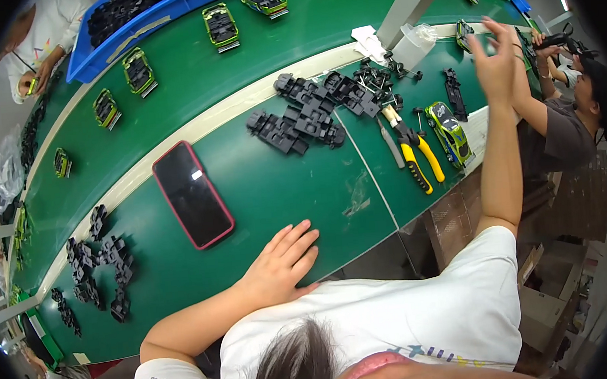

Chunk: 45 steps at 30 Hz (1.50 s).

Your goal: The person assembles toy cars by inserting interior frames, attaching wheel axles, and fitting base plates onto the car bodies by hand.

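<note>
My left hand lies flat at the near edge of the green table, fingers stretched out and holding nothing. My right hand is raised over the far right of the table, its fingers apart. Just left of its fingertips is a green toy car body; I cannot tell whether they touch it. Nearer me lie a green toy car, yellow-and-black pliers and a thin grey tool. Black plastic toy car chassis are heaped beyond my left hand, beside small wheel-and-axle sets.
A phone with a red case lies left of centre, and more black chassis parts at the far left. Green-rimmed car bodies sit spaced along the green belt. Beyond is a blue bin. A co-worker sits at right.
</note>
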Tool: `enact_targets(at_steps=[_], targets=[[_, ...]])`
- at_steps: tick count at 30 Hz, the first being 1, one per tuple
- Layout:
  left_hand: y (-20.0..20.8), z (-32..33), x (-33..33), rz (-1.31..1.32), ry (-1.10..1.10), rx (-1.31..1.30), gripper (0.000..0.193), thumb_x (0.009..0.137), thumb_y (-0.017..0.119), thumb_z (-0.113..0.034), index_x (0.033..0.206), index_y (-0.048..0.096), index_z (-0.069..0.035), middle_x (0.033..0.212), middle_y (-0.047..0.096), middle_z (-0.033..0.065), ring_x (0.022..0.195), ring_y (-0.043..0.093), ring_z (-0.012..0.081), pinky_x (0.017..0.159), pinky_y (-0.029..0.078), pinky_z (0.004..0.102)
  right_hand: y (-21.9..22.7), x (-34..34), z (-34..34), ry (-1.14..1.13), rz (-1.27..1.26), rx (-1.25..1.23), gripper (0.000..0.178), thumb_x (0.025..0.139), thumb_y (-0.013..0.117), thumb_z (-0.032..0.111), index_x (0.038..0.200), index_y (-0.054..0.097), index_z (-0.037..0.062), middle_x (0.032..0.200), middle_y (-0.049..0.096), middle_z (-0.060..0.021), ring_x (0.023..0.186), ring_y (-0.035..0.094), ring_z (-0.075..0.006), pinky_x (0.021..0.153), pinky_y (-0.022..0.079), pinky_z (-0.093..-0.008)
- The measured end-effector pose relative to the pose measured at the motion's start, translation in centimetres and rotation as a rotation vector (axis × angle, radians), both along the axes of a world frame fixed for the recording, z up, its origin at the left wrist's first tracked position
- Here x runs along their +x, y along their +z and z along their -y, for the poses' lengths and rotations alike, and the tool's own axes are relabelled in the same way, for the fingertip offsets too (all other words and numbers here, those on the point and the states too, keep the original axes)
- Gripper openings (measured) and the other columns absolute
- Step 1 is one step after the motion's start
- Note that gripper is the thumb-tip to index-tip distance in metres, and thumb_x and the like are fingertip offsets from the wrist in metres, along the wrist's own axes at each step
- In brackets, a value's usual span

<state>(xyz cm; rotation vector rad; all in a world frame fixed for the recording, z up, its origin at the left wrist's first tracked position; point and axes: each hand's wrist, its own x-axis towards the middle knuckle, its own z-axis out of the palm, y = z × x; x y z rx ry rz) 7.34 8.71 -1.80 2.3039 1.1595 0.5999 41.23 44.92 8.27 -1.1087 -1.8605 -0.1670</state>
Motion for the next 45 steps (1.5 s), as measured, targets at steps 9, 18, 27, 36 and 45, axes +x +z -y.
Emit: enact_targets(at_steps=[9, 18, 27, 36, 45], targets=[[-0.9, 0.9, 0.0, 0.037, 0.008, 0.072, 0.058, 0.073, 0.076, -0.037, 0.113, 0.057, 0.002, 0.135, 0.046, 0.0215, 0.136, 0.033, 0.0377, 0.114, 0.027, 0.0496, -6.8, -14.9, 12.0, 0.384, 0.365, -0.220, 0.040, 0.075, 0.074, 0.015, 0.110, 0.059, 0.0048, 0.119, 0.059, -0.0134, 0.116, 0.053, -0.0337, 0.100, 0.042, -0.0417], [-1.9, 1.5, -0.5, 0.035, -0.025, 0.121, 0.064, 0.075, 0.076, -0.038, 0.121, 0.055, 0.001, 0.140, 0.041, 0.0206, 0.139, 0.030, 0.0364, 0.115, 0.024, 0.0484, -10.3, -15.7, 11.2, 0.063, 0.463, -0.195, 0.040, 0.072, 0.077, 0.020, 0.106, 0.060, 0.0075, 0.107, 0.063, -0.0117, 0.109, 0.056, -0.0315, 0.093, 0.044, -0.0426], [-2.1, 1.5, -1.0, 0.030, -0.028, 0.132, 0.064, 0.076, 0.074, -0.038, 0.122, 0.054, 0.001, 0.141, 0.041, 0.0213, 0.139, 0.029, 0.0362, 0.116, 0.023, 0.0470, -7.8, -19.4, 14.7, 0.113, 0.061, -0.304, 0.038, 0.075, 0.075, 0.022, 0.105, 0.061, 0.0032, 0.097, 0.067, -0.0146, 0.090, 0.065, -0.0309, 0.081, 0.051, -0.0385], [-2.0, 1.4, -0.9, 0.016, -0.051, 0.102, 0.066, 0.077, 0.074, -0.039, 0.124, 0.053, 0.001, 0.143, 0.038, 0.0212, 0.141, 0.026, 0.0361, 0.117, 0.022, 0.0473, -9.6, -21.1, 16.1, 0.167, 0.015, -0.303, 0.039, 0.077, 0.074, 0.026, 0.107, 0.063, 0.0031, 0.110, 0.064, -0.0155, 0.106, 0.059, -0.0325, 0.093, 0.045, -0.0394], [6.6, 4.3, -4.1, 0.350, -0.004, 0.115, 0.014, 0.079, 0.070, -0.009, 0.090, 0.065, -0.003, 0.082, 0.065, 0.0108, 0.076, 0.065, 0.0301, 0.067, 0.053, 0.0405, -10.8, -25.8, 25.7, 0.343, -0.265, -0.554, 0.042, 0.080, 0.073, 0.018, 0.117, 0.058, 0.0037, 0.068, 0.063, -0.0066, 0.058, 0.060, -0.0167, 0.057, 0.048, -0.0297]])
